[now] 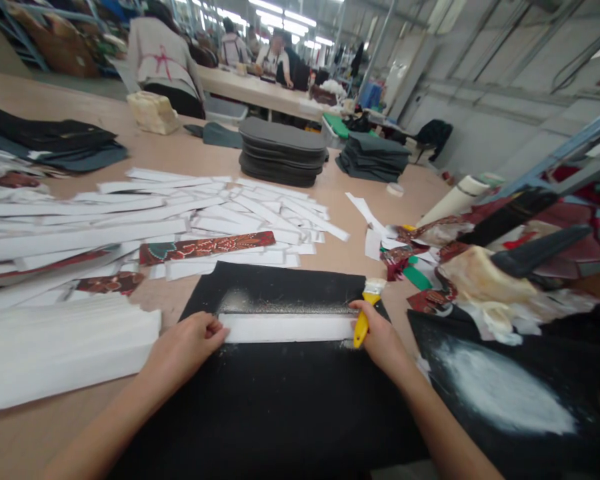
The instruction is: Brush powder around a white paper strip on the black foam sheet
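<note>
Left hand (pixel 183 350): fingers curled narrowly on the end of a white strip (pixel 287 327)
Right hand (pixel 377 330): closed around a yellow-handled brush (pixel 361 322)
Strip: lying across a black sheet (pixel 275 407)
Surface: pale wooden table (pixel 75 427)
Nearby: loose white strips (pixel 180 213), patterned strip (pixel 205 247)
Beyond: stacked dark soles (pixel 283 152)
Room: factory hall, co-workers (pixel 163 63) at a farther table (pixel 245 85)

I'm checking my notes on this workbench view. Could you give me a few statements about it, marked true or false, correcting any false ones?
1. The left hand rests on a white strip. True.
2. The left hand holds the brush. False: the right hand holds the yellow-handled brush.
3. The white strip lies on a black sheet. True.
4. A patterned strip lies on the black sheet. False: it lies on loose white strips.
</note>
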